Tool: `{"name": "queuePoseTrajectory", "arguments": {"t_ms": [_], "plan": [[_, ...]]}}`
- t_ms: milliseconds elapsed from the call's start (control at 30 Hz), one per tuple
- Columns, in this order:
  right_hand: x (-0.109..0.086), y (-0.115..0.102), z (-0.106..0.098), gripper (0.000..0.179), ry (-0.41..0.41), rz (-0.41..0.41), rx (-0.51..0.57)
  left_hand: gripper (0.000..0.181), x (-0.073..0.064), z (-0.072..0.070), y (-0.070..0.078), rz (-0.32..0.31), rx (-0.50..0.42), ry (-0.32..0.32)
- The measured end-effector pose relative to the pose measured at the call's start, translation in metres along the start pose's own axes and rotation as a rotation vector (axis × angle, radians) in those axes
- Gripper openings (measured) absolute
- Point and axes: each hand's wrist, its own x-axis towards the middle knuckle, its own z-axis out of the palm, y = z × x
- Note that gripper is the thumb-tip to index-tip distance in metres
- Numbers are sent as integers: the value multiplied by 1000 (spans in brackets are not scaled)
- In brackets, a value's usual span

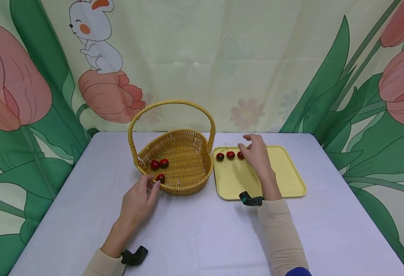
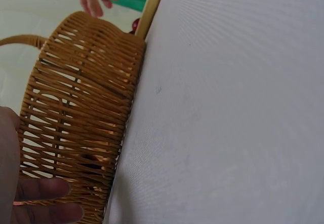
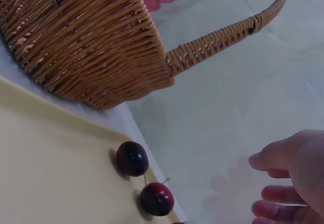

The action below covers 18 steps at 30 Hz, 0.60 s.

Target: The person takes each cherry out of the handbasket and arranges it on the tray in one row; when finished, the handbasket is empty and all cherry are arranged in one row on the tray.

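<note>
A yellow wicker basket point(image 1: 188, 188) with a tall arched handle stands left of a pale yellow tray point(image 1: 233, 184). Inside the basket's left part are three dark red cherries, one of them a cherry point(image 1: 160, 178) close to the front rim. My left hand point(image 1: 137, 201) holds the basket's front-left rim; fingers point(image 2: 50, 213) lie along its woven outer wall in the left wrist view. Along the tray's far edge sit a cherry point(image 1: 220, 156), a stemmed cherry point(image 1: 230, 155) and a third cherry point(image 1: 240, 155), partly hidden by my right hand point(image 1: 256, 154). That hand hovers with loosely bent fingers, nothing between them.
A white cloth point(image 1: 195, 234) covers the table. The basket's handle point(image 1: 174, 102) arches high above it, its right foot near the tray's left edge. Behind the table hangs a printed curtain point(image 1: 188, 50) with tulips and a rabbit.
</note>
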Motion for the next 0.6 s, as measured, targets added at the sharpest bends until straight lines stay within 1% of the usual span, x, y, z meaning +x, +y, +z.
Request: {"name": "queuePoseTrajectory", "arguments": {"t_ms": [200, 400, 600], "plan": [[-2, -11, -3, 40, 31, -37, 21, 35, 0, 0, -1, -8, -7, 2], [-6, -24, -5, 35, 59, -73, 27, 35, 0, 0, -1, 10, 5, 22], [-10, -36, -4, 32, 61, -116, 43, 34, -1, 1, -2, 20, 6, 30]]}}
